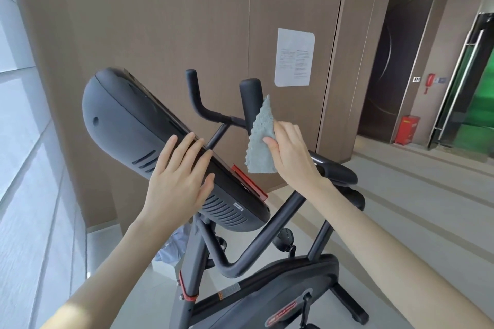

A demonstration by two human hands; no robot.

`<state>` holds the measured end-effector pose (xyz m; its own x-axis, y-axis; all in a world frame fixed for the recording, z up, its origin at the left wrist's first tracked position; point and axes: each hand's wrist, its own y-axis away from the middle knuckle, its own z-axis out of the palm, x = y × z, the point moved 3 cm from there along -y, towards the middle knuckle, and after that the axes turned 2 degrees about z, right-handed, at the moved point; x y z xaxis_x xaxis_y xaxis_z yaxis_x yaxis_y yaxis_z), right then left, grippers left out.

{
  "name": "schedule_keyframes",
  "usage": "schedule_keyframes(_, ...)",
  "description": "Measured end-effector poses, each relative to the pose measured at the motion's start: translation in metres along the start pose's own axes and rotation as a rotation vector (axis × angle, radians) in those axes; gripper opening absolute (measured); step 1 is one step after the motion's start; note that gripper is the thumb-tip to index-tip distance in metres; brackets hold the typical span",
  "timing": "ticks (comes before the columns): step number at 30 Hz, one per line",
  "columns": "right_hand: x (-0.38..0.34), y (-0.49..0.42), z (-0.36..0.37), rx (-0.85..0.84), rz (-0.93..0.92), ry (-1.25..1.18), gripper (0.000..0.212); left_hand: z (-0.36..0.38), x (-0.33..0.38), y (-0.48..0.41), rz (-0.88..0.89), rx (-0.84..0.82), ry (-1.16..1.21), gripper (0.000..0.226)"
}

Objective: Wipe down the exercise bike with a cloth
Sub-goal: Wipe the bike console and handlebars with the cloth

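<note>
A black exercise bike fills the middle of the view, seen from behind its console, a long dark housing with vent slots and a red edge. My left hand lies flat on the console's back, fingers spread and reaching its upper edge. My right hand pinches a grey cloth between thumb and fingers. The cloth hangs just right of the console and in front of the right handlebar grip. The console's screen side is hidden from me.
A brown panelled wall with a paper notice stands close behind the bike. At the left is a pale grey wall. Open tiled floor stretches to the right toward a dark door, a red box and a glass door.
</note>
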<state>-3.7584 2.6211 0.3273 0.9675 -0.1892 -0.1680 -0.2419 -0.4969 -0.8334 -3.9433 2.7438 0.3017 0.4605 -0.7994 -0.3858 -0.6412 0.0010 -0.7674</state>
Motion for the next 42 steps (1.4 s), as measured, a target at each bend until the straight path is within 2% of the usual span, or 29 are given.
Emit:
schedule_keyframes(3,-0.017,-0.039,-0.001,0.117,0.072,-0.132,0.043,0.000,-0.001,0.000,0.006,0.000,0.000,0.041)
schedule_keyframes(7,-0.025,-0.073,-0.004,0.199,0.024,-0.101,0.049,0.000,-0.003,0.000,0.024,0.003,0.000,0.039)
schedule_keyframes(13,-0.013,-0.017,0.012,0.116,0.046,-0.098,0.051,0.000,-0.002,0.001,0.031,-0.001,0.003,0.041)
schedule_keyframes(17,0.000,0.017,0.008,0.055,-0.014,0.054,0.048,0.000,-0.001,0.000,0.024,0.028,0.021,0.042)
schedule_keyframes(20,-0.006,0.006,0.005,0.049,-0.007,0.019,0.050,0.001,-0.002,0.001,0.026,0.063,0.024,0.039)
schedule_keyframes(26,-0.021,-0.065,-0.001,0.161,0.048,-0.150,0.051,-0.005,-0.002,0.000,0.018,0.072,0.061,0.036)
schedule_keyframes(29,-0.015,-0.066,-0.002,0.093,0.013,-0.228,0.053,-0.015,0.003,-0.008,-0.026,0.116,0.155,0.037)
schedule_keyframes(33,0.005,-0.030,0.003,-0.098,-0.050,-0.197,0.056,-0.027,0.021,-0.028,-0.092,0.181,0.213,0.040)
schedule_keyframes(38,0.040,0.012,-0.005,-0.234,-0.340,0.079,0.043,-0.025,0.056,-0.051,-0.145,0.181,0.210,0.042)
schedule_keyframes(42,0.081,0.028,-0.020,-0.343,-0.490,0.237,0.049,-0.017,0.080,-0.066,-0.143,0.100,0.143,0.046)
